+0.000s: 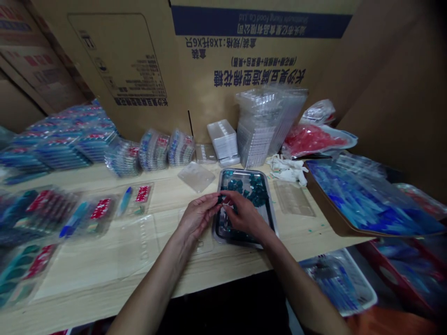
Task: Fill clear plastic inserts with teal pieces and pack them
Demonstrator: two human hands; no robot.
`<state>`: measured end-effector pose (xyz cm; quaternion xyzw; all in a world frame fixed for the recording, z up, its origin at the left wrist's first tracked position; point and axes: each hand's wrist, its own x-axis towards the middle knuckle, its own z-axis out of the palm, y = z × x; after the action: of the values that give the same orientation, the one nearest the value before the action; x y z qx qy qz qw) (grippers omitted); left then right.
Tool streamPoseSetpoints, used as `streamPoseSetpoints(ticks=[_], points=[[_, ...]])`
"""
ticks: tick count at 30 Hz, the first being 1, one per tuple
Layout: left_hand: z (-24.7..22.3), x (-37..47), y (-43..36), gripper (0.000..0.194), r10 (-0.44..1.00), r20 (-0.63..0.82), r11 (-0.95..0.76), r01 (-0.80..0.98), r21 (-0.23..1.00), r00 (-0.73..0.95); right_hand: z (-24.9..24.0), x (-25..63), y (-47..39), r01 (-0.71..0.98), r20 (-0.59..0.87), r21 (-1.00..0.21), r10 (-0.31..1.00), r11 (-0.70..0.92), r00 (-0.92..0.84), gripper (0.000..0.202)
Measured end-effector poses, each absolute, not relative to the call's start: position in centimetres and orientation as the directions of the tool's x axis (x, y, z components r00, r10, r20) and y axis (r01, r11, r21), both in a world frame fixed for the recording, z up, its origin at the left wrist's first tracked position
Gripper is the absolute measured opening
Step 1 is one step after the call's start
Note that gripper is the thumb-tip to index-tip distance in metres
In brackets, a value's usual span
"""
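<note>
Over the left rim of a shallow tray (240, 240), my two hands meet with fingertips pinched together. A small dark green piece (220, 199) shows between the fingers of my left hand (195, 217) and my right hand (241, 215); its exact kind is too small to tell. Dark teal, glossy chunks (257, 190) lie in the tray, mostly toward its back and right. Partly under my left wrist, a clear plastic blister tray (206, 244) rests on the table.
Filled clear packs with red cards (101, 208) line the left, with more stacked behind (63, 146). Stacked clear trays (256, 130) stand at the back against a large carton (195, 88). White gloves (288, 169) and a box of blue pieces (363, 200) lie right.
</note>
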<state>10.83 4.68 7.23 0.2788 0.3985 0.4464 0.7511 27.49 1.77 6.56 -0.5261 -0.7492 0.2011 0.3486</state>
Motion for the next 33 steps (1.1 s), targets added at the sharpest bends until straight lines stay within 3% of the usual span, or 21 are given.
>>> streamPoseSetpoints(ticks=[3, 7, 10, 14, 17, 20, 22, 24, 28, 33], points=[[7.0, 10.7, 4.1, 0.016, 0.886, -0.378, 0.461, -0.437, 0.772, 0.267, 6.7, 26.3, 1.3, 0.63, 0.343, -0.689, 0.927, 0.358, -0.152, 0.026], [7.1, 10.3, 3.0, 0.018, 0.881, -0.406, 0.473, -0.412, 0.779, 0.244, 6.5, 25.8, 1.4, 0.586, 0.218, -0.773, 0.97, 0.241, -0.11, 0.009], [7.4, 10.3, 1.9, 0.026, 0.922, -0.315, 0.378, -0.346, 0.859, 0.227, 6.5, 25.3, 1.4, 0.538, 0.163, -0.818, 0.979, 0.204, -0.122, 0.005], [7.7, 9.1, 1.3, 0.038, 0.961, -0.176, 0.224, -0.229, 0.947, 0.212, 7.1, 25.3, 1.3, 0.561, 0.151, -0.791, 0.966, 0.246, -0.212, 0.014], [7.6, 5.8, 2.2, 0.041, 0.993, -0.101, 0.107, -0.122, 0.987, 0.054, 7.1, 27.0, 2.2, 0.666, 0.145, -0.687, 0.952, 0.292, -0.268, 0.031], [6.8, 2.0, 3.1, 0.042, 0.999, 0.002, 0.001, 0.088, 0.996, -0.038, 6.1, 29.7, 3.9, 0.926, 0.136, -0.358, 0.988, 0.121, -0.077, 0.041], [5.9, 0.8, 3.2, 0.031, 0.998, 0.065, -0.061, 0.262, 0.963, -0.006, 5.2, 31.0, 4.9, 0.989, 0.087, -0.148, 0.996, 0.027, -0.014, 0.041], [4.8, 0.9, 3.0, 0.018, 0.988, 0.139, -0.155, 0.417, 0.896, 0.067, 4.5, 31.5, 5.6, 0.998, 0.035, -0.062, 0.999, 0.033, -0.031, 0.036], [2.9, 2.7, 2.9, 0.014, 0.933, 0.262, -0.359, 0.601, 0.714, 0.246, 4.1, 31.0, 5.9, 0.994, 0.046, -0.097, 0.998, 0.054, -0.05, 0.025], [1.7, 3.1, 3.7, 0.02, 0.883, 0.294, -0.468, 0.644, 0.605, 0.365, 4.2, 31.0, 5.5, 0.962, 0.102, -0.271, 0.993, -0.034, 0.064, 0.025]])
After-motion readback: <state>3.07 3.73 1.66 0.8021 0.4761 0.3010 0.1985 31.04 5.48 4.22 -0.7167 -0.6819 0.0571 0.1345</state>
